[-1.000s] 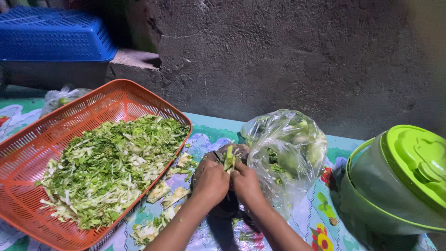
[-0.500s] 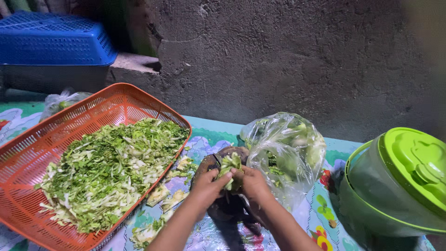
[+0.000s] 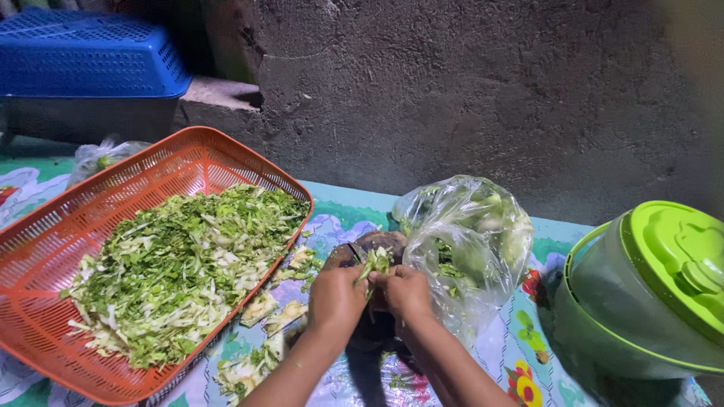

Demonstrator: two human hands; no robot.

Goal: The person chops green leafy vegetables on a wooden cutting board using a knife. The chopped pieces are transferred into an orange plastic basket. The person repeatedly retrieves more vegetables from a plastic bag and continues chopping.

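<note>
Leafy greens (image 3: 375, 262), a small bunch, sit pinched between a person's two hands above a dark round cutting block (image 3: 377, 245), most of which is hidden beneath the hands and wrists. The left hand (image 3: 335, 298) is curled closed on the near side of the bunch, its fingertips out of sight; what seems to be a blade at its top edge is too dark to make out. The right hand (image 3: 407, 290) is closed on the bunch from the other side, thumb and forefinger touching the leaves. Both forearms are cut off by the bottom edge. Left of the block, loose leaf scraps (image 3: 264, 309) lie on the flowered tablecloth (image 3: 520, 347), just beside the rim of an orange basket (image 3: 188, 162) heaped with shredded greens (image 3: 181, 264); the basket's near corner runs out of view. Right of the block and touching the right hand, a clear plastic bag (image 3: 467, 234) holds more vegetables, blurred through the film. Farther right, well apart from the block, stands a green lidded container (image 3: 641, 301). Beyond the block a strip of bare cloth runs to the rough grey wall (image 3: 490, 98). Far left, behind the basket, sits a blue crate (image 3: 83, 56).
</note>
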